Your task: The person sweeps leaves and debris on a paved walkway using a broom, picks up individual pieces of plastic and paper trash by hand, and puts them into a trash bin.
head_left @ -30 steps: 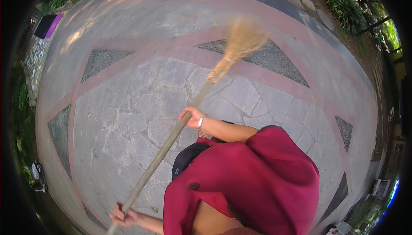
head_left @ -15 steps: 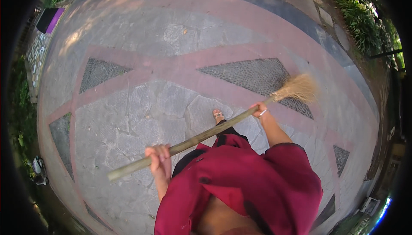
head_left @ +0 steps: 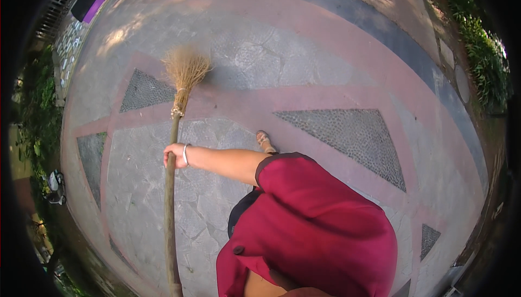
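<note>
My right hand [head_left: 172, 156], with a white bracelet at the wrist, is wrapped round the wooden handle of a broom [head_left: 171, 205], a little below its head. That arm reaches across my body to the left. Tied straw-coloured twigs [head_left: 184, 72] fan out at the far end, blurred at the tips, over the paving at the upper left. The handle runs down toward me and leaves the picture at the lower edge. My left hand is out of sight.
Grey stone paving [head_left: 211, 161] with pink bands and dark pebbled triangles [head_left: 353, 134] spreads around me. My sandalled foot [head_left: 264, 138] is in front. Green plants [head_left: 483, 58] border the right, a dark and purple object [head_left: 89, 7] stands far left, and a parked scooter [head_left: 55, 186] at left.
The broom has swung from right to far left, its head now pointing away from me. My right arm has crossed over with it, and my left hand has dropped out of view.
</note>
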Tool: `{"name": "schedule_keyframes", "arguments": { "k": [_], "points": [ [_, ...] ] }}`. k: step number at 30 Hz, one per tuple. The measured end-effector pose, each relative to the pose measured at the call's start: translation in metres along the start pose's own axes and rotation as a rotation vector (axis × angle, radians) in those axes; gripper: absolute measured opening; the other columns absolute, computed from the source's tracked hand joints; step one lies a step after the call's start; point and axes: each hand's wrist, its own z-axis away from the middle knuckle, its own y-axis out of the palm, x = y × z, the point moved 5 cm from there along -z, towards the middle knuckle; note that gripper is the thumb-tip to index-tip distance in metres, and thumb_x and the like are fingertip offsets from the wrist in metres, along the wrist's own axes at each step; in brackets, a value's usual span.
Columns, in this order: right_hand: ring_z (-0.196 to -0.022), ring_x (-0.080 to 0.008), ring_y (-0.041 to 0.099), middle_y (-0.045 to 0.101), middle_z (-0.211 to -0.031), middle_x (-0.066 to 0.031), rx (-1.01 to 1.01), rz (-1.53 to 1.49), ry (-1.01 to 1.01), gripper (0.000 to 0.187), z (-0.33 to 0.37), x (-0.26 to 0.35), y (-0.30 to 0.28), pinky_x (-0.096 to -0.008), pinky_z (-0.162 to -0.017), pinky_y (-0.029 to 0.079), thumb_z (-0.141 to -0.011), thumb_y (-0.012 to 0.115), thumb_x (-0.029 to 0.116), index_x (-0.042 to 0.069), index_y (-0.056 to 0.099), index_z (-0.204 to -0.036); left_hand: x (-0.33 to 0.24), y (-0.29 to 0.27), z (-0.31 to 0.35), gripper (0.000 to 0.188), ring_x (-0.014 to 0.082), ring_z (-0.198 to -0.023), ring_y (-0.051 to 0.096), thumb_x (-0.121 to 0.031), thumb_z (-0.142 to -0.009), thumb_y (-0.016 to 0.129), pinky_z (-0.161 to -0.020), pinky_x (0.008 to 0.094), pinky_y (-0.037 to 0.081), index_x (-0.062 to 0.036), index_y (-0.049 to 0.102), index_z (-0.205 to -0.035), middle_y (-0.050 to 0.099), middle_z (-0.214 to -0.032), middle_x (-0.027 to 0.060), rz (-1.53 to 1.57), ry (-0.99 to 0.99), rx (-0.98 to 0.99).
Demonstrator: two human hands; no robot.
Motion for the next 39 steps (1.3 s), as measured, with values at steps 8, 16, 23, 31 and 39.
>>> {"name": "schedule_keyframes", "arguments": {
  "k": [8,16,23,31,39],
  "points": [
    [-0.080,-0.0253,0.054,0.051,-0.080,-0.0123,-0.079,0.008,-0.086,0.010,0.057,0.082,0.021,-0.0414,-0.080,0.047,-0.077,0.056,0.007,0.000,0.048,-0.080,0.138,-0.111,-0.056,0.026,0.0079,-0.049,0.034,-0.019,-0.085,0.048,-0.069,0.0310,0.035,-0.0136,0.035,-0.063,0.029,-0.050,-0.0038,0.328,0.043,-0.447],
    [-0.082,-0.0310,0.054,0.058,-0.080,-0.0165,-0.319,0.006,-0.650,0.017,0.239,0.365,-0.081,-0.0432,-0.084,0.042,-0.075,0.057,0.013,-0.003,0.055,-0.080,0.490,0.068,-0.088,0.029,0.0091,-0.052,0.031,-0.013,-0.088,0.045,-0.068,0.0301,0.037,-0.0131,0.034,-0.061,0.029,-0.054,-0.0038,0.784,-0.705,-0.507],
    [-0.058,-0.0218,0.049,0.049,-0.063,-0.0075,-0.798,-0.499,-1.020,0.004,0.396,0.568,-0.196,-0.0349,-0.062,0.048,-0.073,0.049,0.005,0.003,0.045,-0.072,0.613,0.377,-0.156,0.022,0.0141,-0.061,0.038,-0.027,-0.083,0.056,-0.078,0.0347,0.036,-0.0119,0.041,-0.078,0.035,-0.060,-0.0019,0.883,-1.057,-0.015],
    [-0.059,-0.0247,0.048,0.047,-0.063,-0.0109,-0.487,-0.159,-0.518,0.007,0.139,0.706,-0.062,-0.0401,-0.062,0.043,-0.070,0.051,0.009,0.004,0.046,-0.069,0.619,0.378,-0.298,0.031,0.0069,-0.050,0.027,-0.017,-0.086,0.050,-0.064,0.0259,0.032,-0.0144,0.031,-0.062,0.024,-0.055,-0.0056,0.520,-0.739,-0.504],
    [-0.064,-0.0243,0.050,0.046,-0.068,-0.0102,-0.353,0.154,0.133,0.010,-0.146,0.681,0.190,-0.0402,-0.066,0.048,-0.076,0.052,0.007,0.002,0.044,-0.077,0.495,0.443,-0.374,0.023,0.0104,-0.050,0.034,-0.023,-0.083,0.048,-0.061,0.0296,0.033,-0.0146,0.037,-0.064,0.029,-0.052,-0.0032,-0.311,-0.189,-0.519]
  ]
}}
